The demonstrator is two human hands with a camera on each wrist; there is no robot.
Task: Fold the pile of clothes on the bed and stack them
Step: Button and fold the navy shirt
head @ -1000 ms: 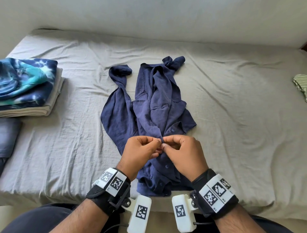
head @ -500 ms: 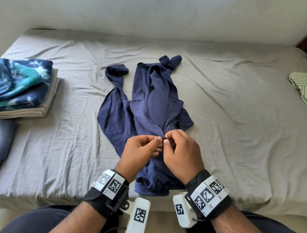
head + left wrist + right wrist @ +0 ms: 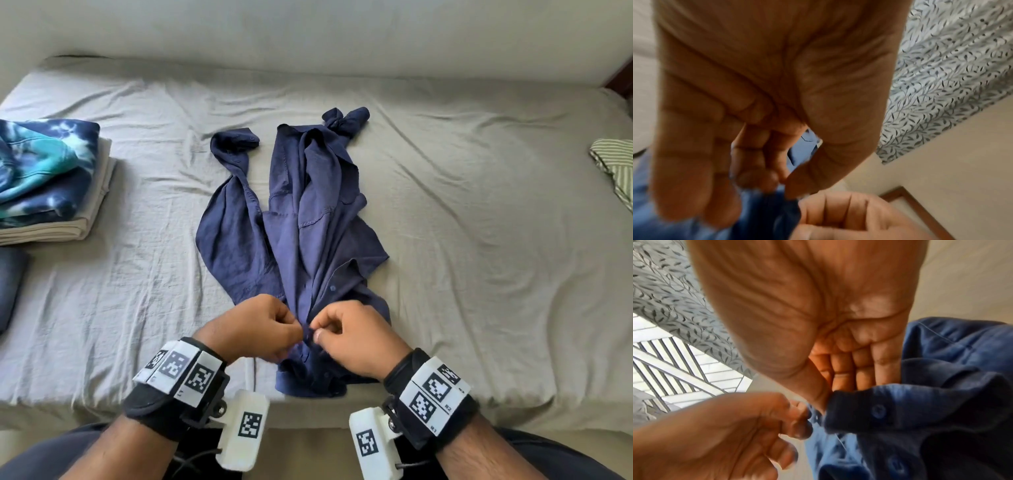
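A navy button-up shirt (image 3: 308,219) lies crumpled lengthwise on the grey bed (image 3: 479,240), collar end toward me. My left hand (image 3: 260,329) and right hand (image 3: 346,329) meet over its front placket near the bed's front edge, each pinching the cloth between thumb and curled fingers. The left wrist view shows thumb and fingers nipping the blue shirt fabric (image 3: 764,209). The right wrist view shows my right thumb pressed on the dark shirt placket (image 3: 869,408) by a button (image 3: 878,411). A folded stack (image 3: 51,181) with a tie-dye garment on top sits at the left.
A dark blue garment (image 3: 10,287) lies at the left edge below the stack. A green-striped cloth (image 3: 615,164) pokes in at the right edge. A pale wall (image 3: 308,31) runs behind the bed. Bare sheet spreads on both sides of the shirt.
Both hands have slid toward me along the shirt front, from mid-placket to a spot nearer the bed's front edge. They still pinch the cloth together.
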